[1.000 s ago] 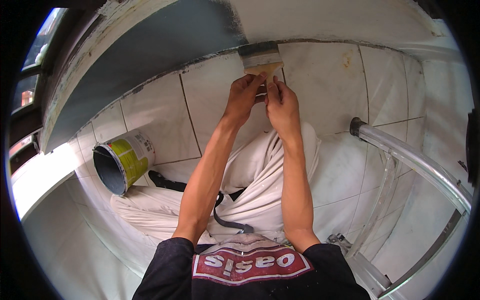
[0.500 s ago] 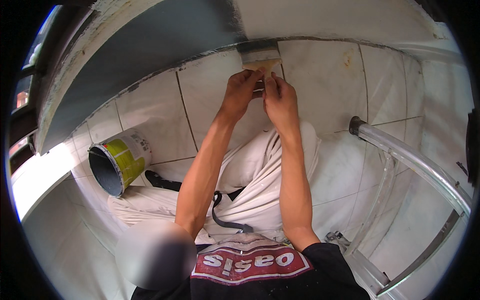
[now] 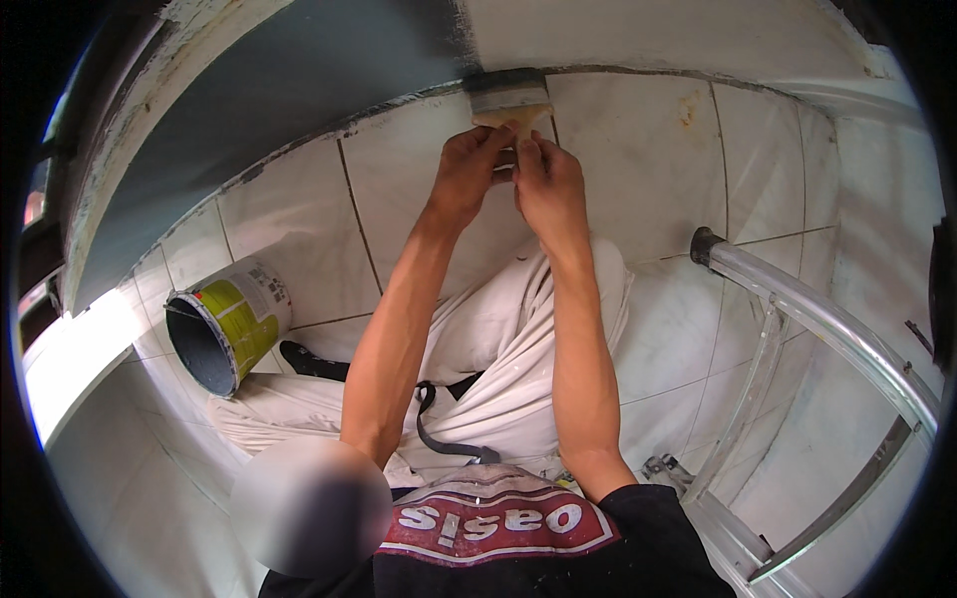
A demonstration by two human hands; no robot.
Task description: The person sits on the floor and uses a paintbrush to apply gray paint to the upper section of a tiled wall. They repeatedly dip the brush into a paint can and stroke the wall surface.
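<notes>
Brush (image 3: 508, 98) held at far wall (image 3: 608, 35)
Its handle (image 3: 515, 118) is pinched by left hand (image 3: 466, 171) and right hand (image 3: 552, 185); bristles (image 3: 501, 78) are best kept level.

Left hand (image 3: 465, 171) and right hand (image 3: 551, 187) hold a wide paintbrush (image 3: 508, 100).
Its dark bristles (image 3: 498, 79) are at a part-grey wall's (image 3: 299, 90) foot; a green-labelled bucket (image 3: 244, 314) sits left.

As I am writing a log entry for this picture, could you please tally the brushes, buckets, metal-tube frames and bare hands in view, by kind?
Brushes: 1, the wide paintbrush 
Buckets: 1, the green-labelled bucket
Metal-tube frames: 1, the silver frame
Bare hands: 2, the left hand and right hand, both on the paintbrush
Total: 5
</notes>
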